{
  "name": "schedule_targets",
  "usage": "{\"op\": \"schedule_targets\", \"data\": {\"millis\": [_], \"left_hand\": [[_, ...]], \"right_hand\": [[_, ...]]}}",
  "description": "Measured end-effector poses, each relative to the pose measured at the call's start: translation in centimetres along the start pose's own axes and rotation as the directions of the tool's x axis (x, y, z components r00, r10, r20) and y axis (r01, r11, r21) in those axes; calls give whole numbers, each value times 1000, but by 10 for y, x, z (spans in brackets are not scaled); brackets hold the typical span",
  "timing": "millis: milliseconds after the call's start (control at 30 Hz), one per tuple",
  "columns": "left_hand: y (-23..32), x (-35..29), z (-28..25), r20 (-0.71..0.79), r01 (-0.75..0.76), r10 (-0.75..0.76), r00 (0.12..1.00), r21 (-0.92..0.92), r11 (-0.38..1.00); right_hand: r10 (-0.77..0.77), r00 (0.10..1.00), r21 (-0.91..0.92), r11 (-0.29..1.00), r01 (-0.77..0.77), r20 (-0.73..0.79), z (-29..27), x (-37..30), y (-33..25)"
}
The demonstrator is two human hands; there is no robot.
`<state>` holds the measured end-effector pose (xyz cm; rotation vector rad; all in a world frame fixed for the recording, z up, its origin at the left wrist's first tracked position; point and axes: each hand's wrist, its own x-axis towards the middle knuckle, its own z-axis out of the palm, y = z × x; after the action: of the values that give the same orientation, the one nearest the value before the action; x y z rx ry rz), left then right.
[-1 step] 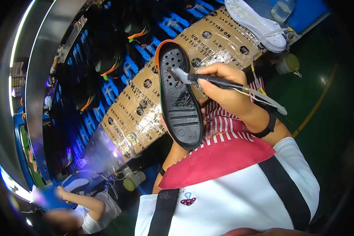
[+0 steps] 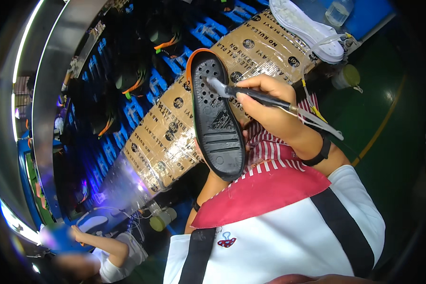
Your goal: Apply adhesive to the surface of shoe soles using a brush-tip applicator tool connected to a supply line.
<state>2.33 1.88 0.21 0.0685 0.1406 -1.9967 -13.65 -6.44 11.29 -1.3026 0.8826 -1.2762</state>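
Note:
A black shoe sole with an orange rim at its far end is held up lengthwise, its hollow inner side facing me. My left hand grips it from beneath; only a bit of the thumb side and some fingertips show at its edges. In my right hand is a brush with a black handle and pale bristles, a thin clear tube running from its back end. The bristles touch the sole's far part, among the small round holes. Wet, shiny patches show on the sole's middle.
A cardboard-covered ledge runs diagonally behind the sole. Beyond it, dark shoes sit on a blue rack. A white sole and a clear bottle stand at far right. Another person works at lower left.
The brush tip has shifted slightly away from me over the holes in the sole. The sole and my left hand stay almost where they were.

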Motion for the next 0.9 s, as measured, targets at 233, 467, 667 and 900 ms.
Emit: {"op": "schedule_targets", "data": {"millis": [233,467,667,900], "left_hand": [[-14,16,10,189,34,-91,978,286,957],[3,-26,104,437,-302,130,890,350,887],[15,-66,178,636,-512,225,738,311,800],[18,-72,185,626,-550,272,731,303,778]], "right_hand": [[-493,865,-547,752,368,-95,5,28,16],[-500,850,-476,714,513,167,19,25,26],[-505,862,-461,775,431,-42,8,24,10],[-502,822,-475,673,567,269,20,19,19]]}}
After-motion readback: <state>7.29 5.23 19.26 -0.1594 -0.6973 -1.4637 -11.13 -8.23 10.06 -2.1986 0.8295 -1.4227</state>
